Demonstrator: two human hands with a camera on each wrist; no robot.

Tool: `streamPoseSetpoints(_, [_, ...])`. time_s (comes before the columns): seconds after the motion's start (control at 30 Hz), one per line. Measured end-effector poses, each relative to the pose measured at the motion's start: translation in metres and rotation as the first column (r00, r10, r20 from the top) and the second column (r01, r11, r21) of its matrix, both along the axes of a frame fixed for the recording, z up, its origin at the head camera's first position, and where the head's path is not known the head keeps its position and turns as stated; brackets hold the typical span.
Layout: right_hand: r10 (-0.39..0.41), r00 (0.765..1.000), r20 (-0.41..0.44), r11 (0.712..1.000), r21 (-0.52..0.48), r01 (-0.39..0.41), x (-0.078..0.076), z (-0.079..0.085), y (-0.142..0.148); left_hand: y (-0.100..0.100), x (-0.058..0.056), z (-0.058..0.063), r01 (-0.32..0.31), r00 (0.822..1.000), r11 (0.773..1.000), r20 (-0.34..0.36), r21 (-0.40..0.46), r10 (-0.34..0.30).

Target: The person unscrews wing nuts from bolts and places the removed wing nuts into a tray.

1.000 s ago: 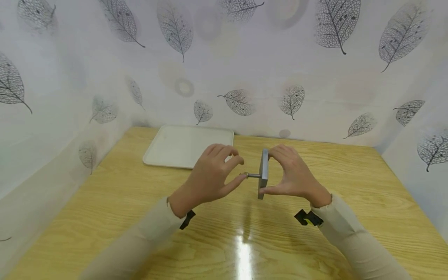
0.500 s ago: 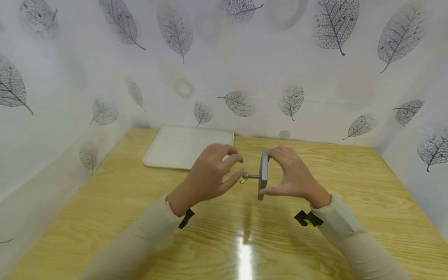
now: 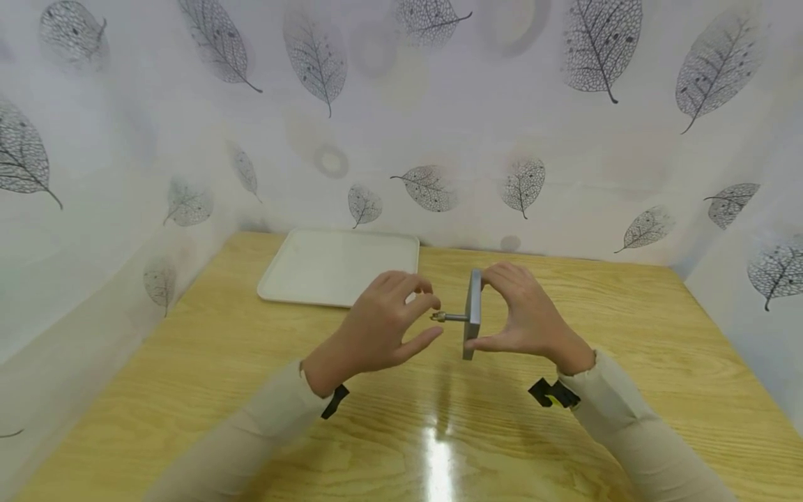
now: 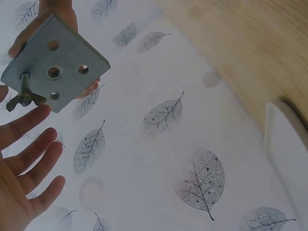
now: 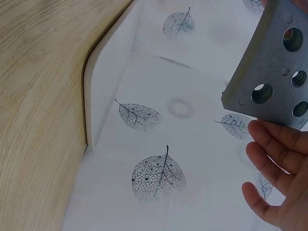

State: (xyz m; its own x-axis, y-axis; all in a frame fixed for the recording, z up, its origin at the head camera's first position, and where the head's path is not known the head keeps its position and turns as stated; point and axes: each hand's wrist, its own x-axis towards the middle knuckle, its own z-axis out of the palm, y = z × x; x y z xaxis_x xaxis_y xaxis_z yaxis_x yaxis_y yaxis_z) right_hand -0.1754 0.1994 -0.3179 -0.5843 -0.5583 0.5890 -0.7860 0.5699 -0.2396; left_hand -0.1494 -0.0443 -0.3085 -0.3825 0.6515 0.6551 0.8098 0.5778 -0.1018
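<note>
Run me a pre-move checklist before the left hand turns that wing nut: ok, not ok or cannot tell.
1. Plate held by right hand: ok, pinched at opposite edges.
2. Plate upright: ok, roughly vertical in the head view.
3. Wing nut on bolt: ok, near the end away from the plate.
4. Left hand gripping wing nut: not ok, its fingers are open beside it.
5. Bolt secured behind plate: cannot tell, that corner is outside the right wrist view.

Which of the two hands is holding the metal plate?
The right hand: it grips the metal plate by its edges. The left hand is apart from the plate, near the wing nut.
</note>
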Motion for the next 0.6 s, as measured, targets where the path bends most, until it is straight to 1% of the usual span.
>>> streamPoseSetpoints(0.13, [0.001, 1.000, 0.000, 1.000, 0.003, -0.001, 0.0000, 0.0001, -0.0002, -0.0001, -0.0043, 0.0033, -0.009, 1.000, 1.000, -0.025, 0.016, 0.009])
streamPoseSetpoints(0.33, [-0.002, 1.000, 0.003, 1.000, 0.004, 0.002, -0.0003, -0.0001, -0.0007, -0.0014, -0.0085, 0.0079, -0.030, 0.999, 0.999, -0.020, 0.027, 0.031])
streamPoseSetpoints(0.47, [-0.003, 1.000, 0.004, 1.000, 0.004, 0.003, -0.0003, -0.0002, -0.0009, -0.0032, -0.0066, 0.0093, -0.037, 0.999, 0.999, -0.014, 0.029, 0.037])
streamPoseSetpoints(0.6, [-0.003, 1.000, 0.000, 1.000, 0.001, 0.003, -0.0004, 0.0000, -0.0011, -0.0055, -0.0003, 0.0106, 0.001, 0.999, 0.999, -0.035, 0.046, 0.000])
